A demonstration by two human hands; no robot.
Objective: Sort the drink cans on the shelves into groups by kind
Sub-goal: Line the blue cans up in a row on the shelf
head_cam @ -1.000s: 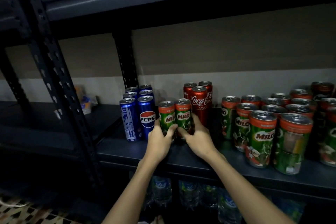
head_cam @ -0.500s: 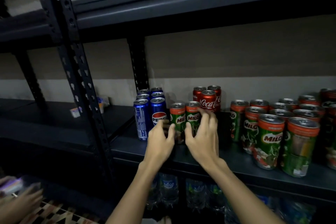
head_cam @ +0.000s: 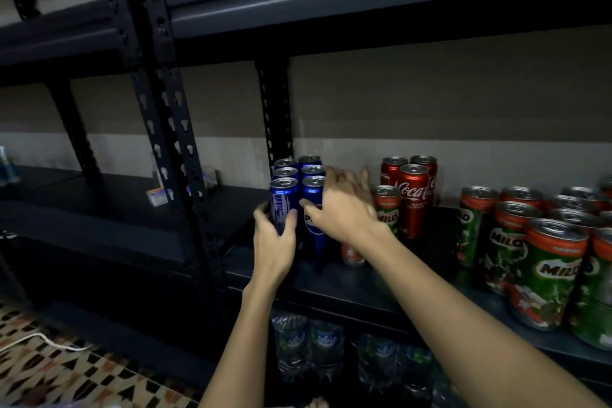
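Six Pepsi cans (head_cam: 299,189), three Coca-Cola cans (head_cam: 412,189).

Dim light fills the room. A dark metal shelving rack (head_cam: 331,278) runs across, its perforated upright (head_cam: 172,129) standing left of the grip and another slotted post (head_cam: 276,116) just behind it. The wall (head_cam: 430,103) beyond is dull grey-brown above, paler below. Low to the left lies a patterned tile floor (head_cam: 49,374) crossed by a white cable (head_cam: 36,339).
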